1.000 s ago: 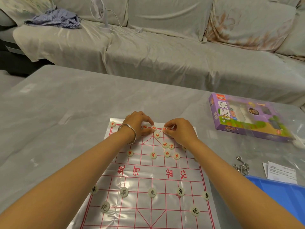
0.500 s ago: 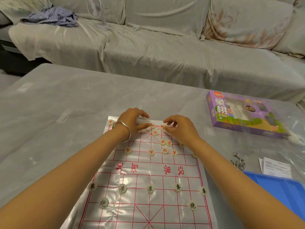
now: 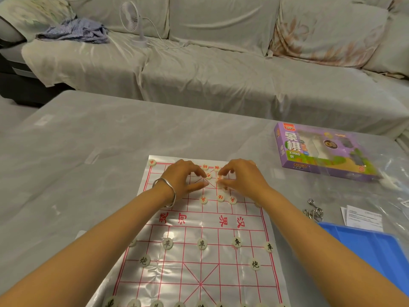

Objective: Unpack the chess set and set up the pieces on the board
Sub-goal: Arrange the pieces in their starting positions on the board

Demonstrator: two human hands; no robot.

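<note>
Looks out from the person's head: one wide-angle view, facing forward and tilted down across the table (image 3: 93,151). Sits above the near end of the board (image 3: 188,273), close enough to have both forearms entering from the bottom corners and filling much of the lower frame. Cuts off the board's nearest row at the bottom edge. Puts the left hand (image 3: 181,180), the right hand (image 3: 242,181) and the red-marked piece (image 3: 219,178) pinched by the right near mid-frame, at the board's far end. Reaches past the table to the sofa (image 3: 199,74) along the top. Catches the purple box (image 3: 321,151) at the right and crops the blue tray (image 3: 365,251) at the right edge.
</note>
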